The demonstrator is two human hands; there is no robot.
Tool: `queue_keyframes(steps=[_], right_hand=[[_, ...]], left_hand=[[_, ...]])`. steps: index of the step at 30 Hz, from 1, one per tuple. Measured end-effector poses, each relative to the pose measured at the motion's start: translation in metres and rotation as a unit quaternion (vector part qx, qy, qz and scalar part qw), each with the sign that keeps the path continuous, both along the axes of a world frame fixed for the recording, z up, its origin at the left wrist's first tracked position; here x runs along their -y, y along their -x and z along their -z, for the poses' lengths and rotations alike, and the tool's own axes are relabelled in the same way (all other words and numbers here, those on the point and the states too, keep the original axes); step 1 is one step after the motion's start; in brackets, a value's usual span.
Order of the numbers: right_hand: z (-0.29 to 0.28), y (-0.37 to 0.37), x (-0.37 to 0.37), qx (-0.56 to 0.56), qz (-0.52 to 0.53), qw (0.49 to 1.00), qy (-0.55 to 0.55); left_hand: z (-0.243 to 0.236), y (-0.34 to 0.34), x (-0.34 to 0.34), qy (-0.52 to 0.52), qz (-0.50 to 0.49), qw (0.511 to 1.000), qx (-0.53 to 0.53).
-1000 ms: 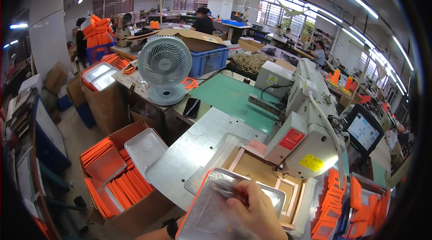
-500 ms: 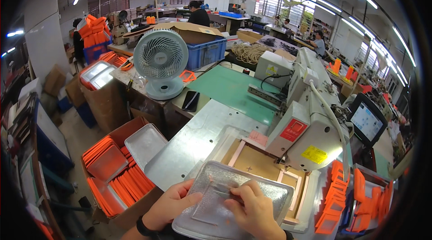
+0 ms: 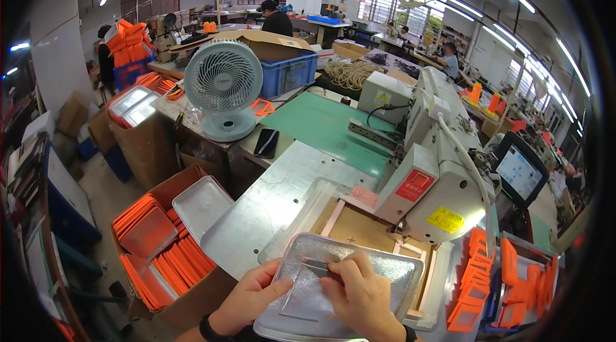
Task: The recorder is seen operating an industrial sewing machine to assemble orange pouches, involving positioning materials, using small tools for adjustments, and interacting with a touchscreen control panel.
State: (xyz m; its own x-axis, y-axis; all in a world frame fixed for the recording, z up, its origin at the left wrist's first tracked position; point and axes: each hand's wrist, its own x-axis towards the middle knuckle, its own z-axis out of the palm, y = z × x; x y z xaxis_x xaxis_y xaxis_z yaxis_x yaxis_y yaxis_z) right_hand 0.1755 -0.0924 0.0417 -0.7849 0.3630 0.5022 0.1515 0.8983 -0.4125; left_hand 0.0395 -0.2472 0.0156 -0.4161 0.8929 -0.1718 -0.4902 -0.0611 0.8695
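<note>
Holding a silver tray (image 3: 308,297) by its left edge, the left hand (image 3: 247,298) clamps thumb and fingers on it; the right hand (image 3: 360,296) pinches a slim metal tool (image 3: 316,267) between its fingers, over the tray's face. The tray is near the grey machine (image 3: 446,181), right of a cardboard box (image 3: 199,300).

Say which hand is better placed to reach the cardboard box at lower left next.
Likely the left hand: it is at the silvery tray's left edge, nearer the box; the right hand is farther, over the tray.
</note>
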Motion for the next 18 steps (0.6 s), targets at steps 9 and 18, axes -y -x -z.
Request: queue_keyframes(steps=[9,18], right_hand=[[0.0007,0.0009,-0.0013,-0.024,0.005,1.0,-0.013],[-0.0017,0.0033,-0.0035,-0.029,0.005,0.999,-0.013]], left_hand=[[-0.0022,-0.0021,0.0002,-0.007,0.003,1.0,0.027],[-0.0034,-0.0062,0.0007,-0.033,0.023,0.997,0.059]])
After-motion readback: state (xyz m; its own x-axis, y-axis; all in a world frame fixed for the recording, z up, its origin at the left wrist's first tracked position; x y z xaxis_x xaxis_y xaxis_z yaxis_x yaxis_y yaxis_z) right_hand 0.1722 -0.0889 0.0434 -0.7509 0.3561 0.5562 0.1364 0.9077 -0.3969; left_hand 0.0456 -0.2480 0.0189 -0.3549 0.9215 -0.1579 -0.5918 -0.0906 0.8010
